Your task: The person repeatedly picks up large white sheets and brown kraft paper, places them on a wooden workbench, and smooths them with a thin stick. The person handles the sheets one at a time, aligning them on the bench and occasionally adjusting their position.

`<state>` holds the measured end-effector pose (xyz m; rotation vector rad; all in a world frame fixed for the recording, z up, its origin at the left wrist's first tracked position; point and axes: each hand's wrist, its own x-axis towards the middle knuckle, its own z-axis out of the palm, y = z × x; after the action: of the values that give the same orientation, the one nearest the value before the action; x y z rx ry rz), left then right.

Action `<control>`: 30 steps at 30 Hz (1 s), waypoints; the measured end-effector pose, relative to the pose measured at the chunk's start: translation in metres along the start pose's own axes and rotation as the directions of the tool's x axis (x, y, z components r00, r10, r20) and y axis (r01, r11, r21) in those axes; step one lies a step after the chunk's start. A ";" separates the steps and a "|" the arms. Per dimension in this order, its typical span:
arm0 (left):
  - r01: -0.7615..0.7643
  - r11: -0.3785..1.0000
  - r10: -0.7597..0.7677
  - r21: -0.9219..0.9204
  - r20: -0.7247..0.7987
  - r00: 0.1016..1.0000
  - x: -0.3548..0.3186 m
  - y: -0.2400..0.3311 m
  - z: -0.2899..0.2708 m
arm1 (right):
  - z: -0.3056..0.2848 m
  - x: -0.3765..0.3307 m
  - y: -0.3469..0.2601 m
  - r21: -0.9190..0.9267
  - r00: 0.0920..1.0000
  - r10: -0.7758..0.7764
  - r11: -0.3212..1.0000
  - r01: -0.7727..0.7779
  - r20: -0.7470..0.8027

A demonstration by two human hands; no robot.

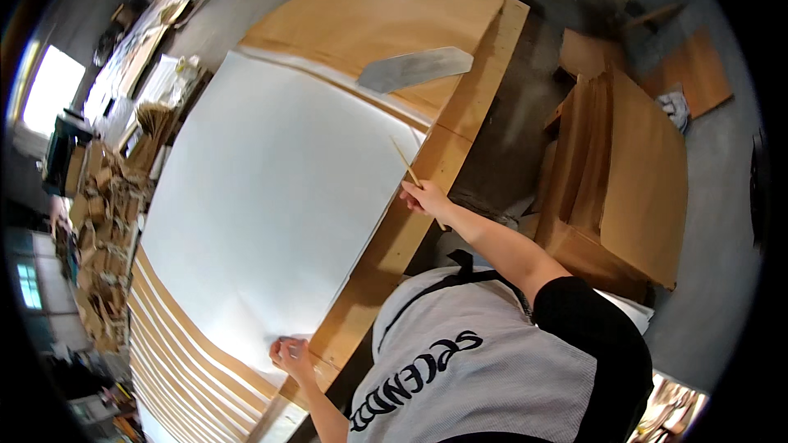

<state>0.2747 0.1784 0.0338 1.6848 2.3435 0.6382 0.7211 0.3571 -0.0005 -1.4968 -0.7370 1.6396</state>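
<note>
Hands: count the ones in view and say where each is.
2. The left hand presses the near corner of the white sheet; the right hand holds a thin stick at the sheet's right edge. None else shows.

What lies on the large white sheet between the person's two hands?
In the head view, only bare white sheet stretches between the left hand at its near corner and the right hand, which holds a thin wooden stick; nothing rests there.

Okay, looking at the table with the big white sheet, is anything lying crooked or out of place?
Mostly tidy. The large white sheet lies flat on the wooden table. One grey, blade-shaped offcut rests askew across the sheet's far edge and the brown board. The right hand holds a thin stick.
</note>
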 end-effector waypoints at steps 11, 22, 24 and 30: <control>-0.262 0.774 0.506 -0.577 0.314 0.804 0.017 0.327 0.117 | -0.203 -0.089 0.065 -0.497 0.946 -0.026 0.855 -0.147 -0.324; -0.232 0.696 0.715 -0.679 0.686 0.137 0.026 0.534 0.250 | -0.347 -0.144 0.077 -0.069 0.644 0.106 0.968 -0.240 -0.757; -0.161 0.715 0.695 -0.681 0.718 0.050 0.035 0.552 0.278 | -0.358 -0.135 0.081 -0.064 0.577 0.082 0.971 -0.228 -0.813; -0.373 0.585 0.666 -0.721 0.689 -0.287 0.053 0.684 0.356 | -0.410 -0.120 0.042 0.099 0.441 0.169 0.979 -0.177 -0.882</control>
<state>0.9816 0.4918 0.0261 1.9316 0.3000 -0.2985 1.1194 0.1987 -0.0279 -2.1764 0.0348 0.7053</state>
